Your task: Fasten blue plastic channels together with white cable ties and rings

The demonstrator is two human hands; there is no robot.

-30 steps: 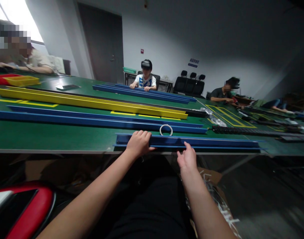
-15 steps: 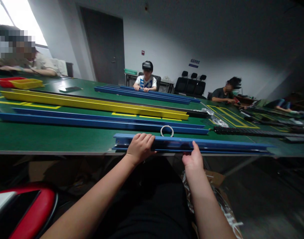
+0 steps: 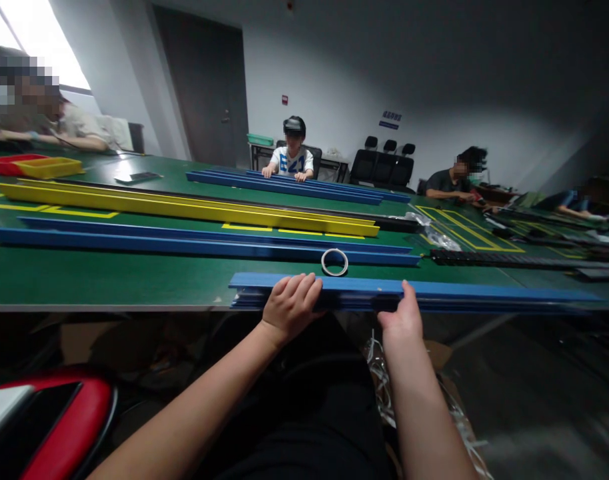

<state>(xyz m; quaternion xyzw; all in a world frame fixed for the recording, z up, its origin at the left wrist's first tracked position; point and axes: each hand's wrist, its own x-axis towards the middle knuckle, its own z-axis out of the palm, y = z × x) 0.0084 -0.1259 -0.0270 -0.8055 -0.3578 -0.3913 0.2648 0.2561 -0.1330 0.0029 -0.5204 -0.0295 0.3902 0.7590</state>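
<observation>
A long blue channel profile (image 3: 354,287) lies along the front edge of the green table (image 3: 134,287). My left hand (image 3: 292,307) is closed over it near its left end, knuckles up. Farther right, my right hand (image 3: 403,315) grips the same profile from the near side, thumb up against its face; its other fingers are hidden beneath. A white ring (image 3: 334,263) stands just behind the profile, between the hands. Beyond it rest more blue profiles (image 3: 199,247) and a yellow profile (image 3: 184,209).
Red (image 3: 4,164) and yellow trays (image 3: 49,168) stand at the far left. Across the table a person (image 3: 290,160) touches several blue profiles (image 3: 284,187). Other people sit left and right. Black strips (image 3: 509,261) lie at right; a red seat (image 3: 84,413) is lower left.
The held profile has tilted so its top face shows more, and its right end reaches farther right. Both my hands have shifted slightly right with it.
</observation>
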